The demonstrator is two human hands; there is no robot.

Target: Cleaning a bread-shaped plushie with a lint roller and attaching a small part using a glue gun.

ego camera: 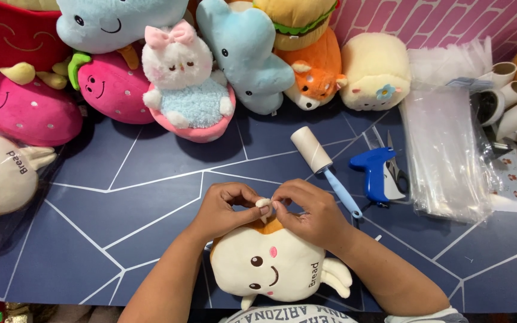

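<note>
Cream bread toy point(270, 266) lies sideways just below both hands, left hand point(225, 209) and right hand point(309, 209) pinching shut on its little arm point(262, 203).

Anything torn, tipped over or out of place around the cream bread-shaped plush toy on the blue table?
Nothing looks damaged. The cream bread-shaped plush toy lies flat; left hand and right hand pinch its small top arm. The lint roller, blue tagging gun and stack of clear plastic bags lie loosely, not spilled.
</note>
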